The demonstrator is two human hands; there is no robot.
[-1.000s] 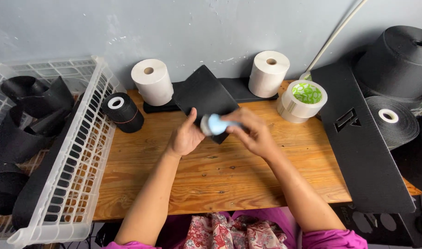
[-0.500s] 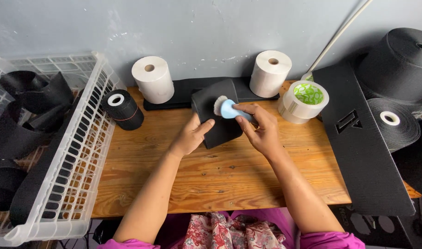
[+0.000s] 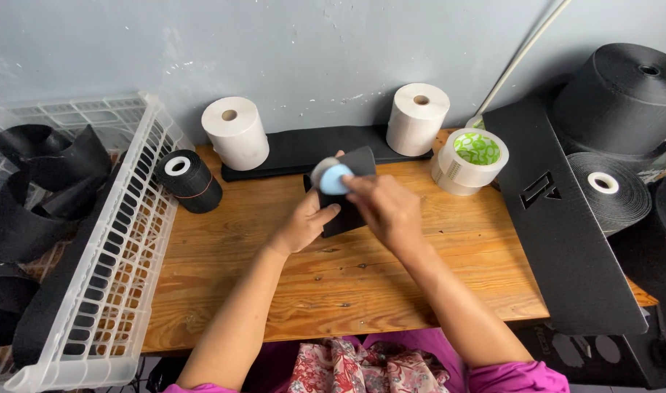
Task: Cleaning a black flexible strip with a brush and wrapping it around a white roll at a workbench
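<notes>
The left hand (image 3: pixel 304 222) gripped a black fabric piece (image 3: pixel 351 191) near the wooden worktop's (image 3: pixel 362 291) rear edge. The right hand (image 3: pixel 387 209) pinched a small tape roll (image 3: pixel 333 177) against it.

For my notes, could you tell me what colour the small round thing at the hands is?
Light blue disc, seen in the head view.

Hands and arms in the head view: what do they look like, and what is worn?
Both hands, left and right, are bare, with no gloves, and no rings or watch show. The forearms are uncovered; bright pink sleeves begin near the picture's bottom edge.
</notes>
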